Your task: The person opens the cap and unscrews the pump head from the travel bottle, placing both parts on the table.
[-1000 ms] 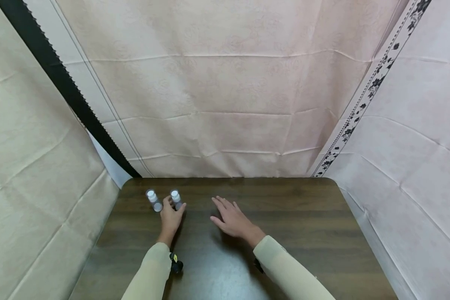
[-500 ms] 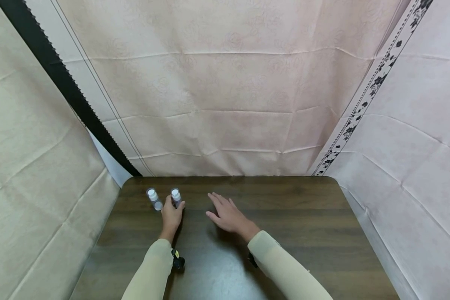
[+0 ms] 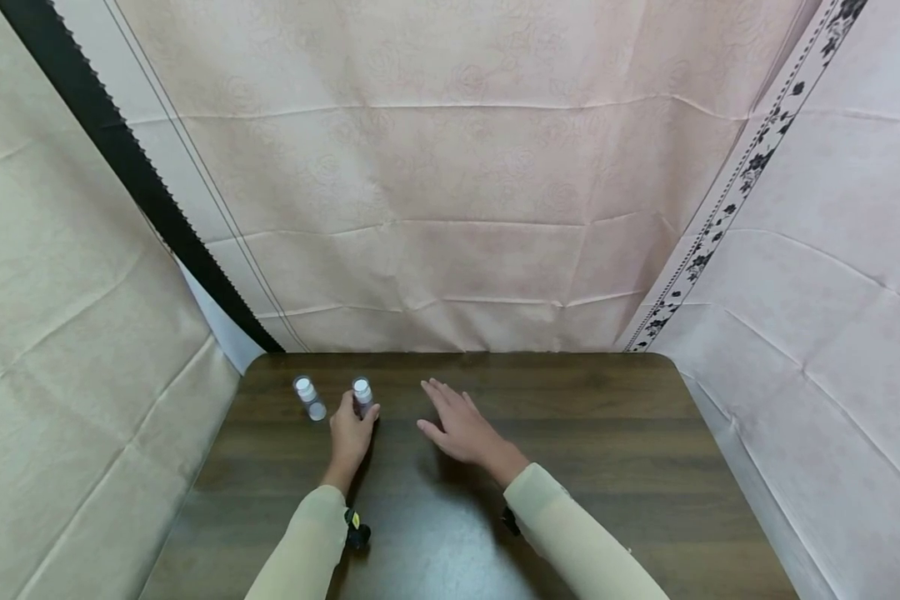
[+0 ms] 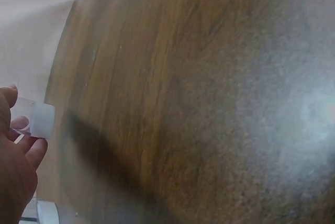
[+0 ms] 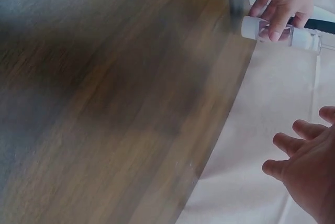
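My left hand (image 3: 351,437) grips a small clear bottle (image 3: 363,390) with white parts at both ends, thumb on one side and fingers on the other. Whether this bottle touches the table I cannot tell. A second, similar bottle (image 3: 310,398) stands just left of that hand, apart from the held one. In the left wrist view, the white end of the held bottle (image 4: 43,120) sticks out beyond the fingertips, and part of the other bottle (image 4: 48,212) shows below. Over the table to the right, my right hand (image 3: 461,429) has its fingers extended and holds nothing.
Both bottles are near the back left of a dark brown wooden table (image 3: 570,467). A pale cloth curtain (image 3: 450,183) hangs behind the table's back edge, with more cloth on both sides. Dark wrist-worn devices sit at both sleeves.
My left hand has shifted right with its bottle, widening the gap to the other bottle, which stays put. My right hand drifted slightly left, then a little back to the right.
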A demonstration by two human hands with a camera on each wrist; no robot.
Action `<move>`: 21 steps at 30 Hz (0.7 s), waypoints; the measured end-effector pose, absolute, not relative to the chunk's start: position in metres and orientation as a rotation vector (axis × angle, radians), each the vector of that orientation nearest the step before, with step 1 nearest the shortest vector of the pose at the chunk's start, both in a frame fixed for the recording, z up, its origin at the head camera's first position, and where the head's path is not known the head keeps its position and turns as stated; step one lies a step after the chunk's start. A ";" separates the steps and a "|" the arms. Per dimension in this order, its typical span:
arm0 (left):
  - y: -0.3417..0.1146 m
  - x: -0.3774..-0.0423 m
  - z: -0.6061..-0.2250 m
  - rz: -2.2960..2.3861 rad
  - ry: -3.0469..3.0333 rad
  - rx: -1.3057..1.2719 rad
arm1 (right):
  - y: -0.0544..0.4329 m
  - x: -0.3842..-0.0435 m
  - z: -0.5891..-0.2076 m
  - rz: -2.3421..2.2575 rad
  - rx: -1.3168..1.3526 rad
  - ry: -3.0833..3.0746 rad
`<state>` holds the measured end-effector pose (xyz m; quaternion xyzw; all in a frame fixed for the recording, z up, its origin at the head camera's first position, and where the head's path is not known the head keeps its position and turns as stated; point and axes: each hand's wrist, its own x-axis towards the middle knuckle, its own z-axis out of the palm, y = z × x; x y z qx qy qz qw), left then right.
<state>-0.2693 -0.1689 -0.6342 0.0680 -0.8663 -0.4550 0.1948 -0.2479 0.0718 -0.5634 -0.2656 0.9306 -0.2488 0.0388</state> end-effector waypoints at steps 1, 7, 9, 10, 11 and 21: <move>-0.167 -0.269 -0.634 -1.269 -2.422 0.179 | 0.074 -0.247 -0.563 -0.763 -0.810 2.855; -0.158 -0.266 -0.632 -1.260 -2.433 0.126 | 0.086 -0.246 -0.556 -0.745 -0.789 2.889; -0.154 -0.264 -0.631 -1.275 -2.445 0.114 | 0.089 -0.245 -0.554 -0.753 -0.789 2.899; -0.153 -0.263 -0.630 -1.287 -2.453 0.113 | 0.090 -0.245 -0.553 -0.771 -0.794 2.899; -0.151 -0.262 -0.630 -1.299 -2.459 0.108 | 0.092 -0.245 -0.552 -0.792 -0.798 2.898; -0.131 -0.258 -0.622 -1.303 -2.438 -0.037 | 0.109 -0.246 -0.548 -0.905 -0.768 2.907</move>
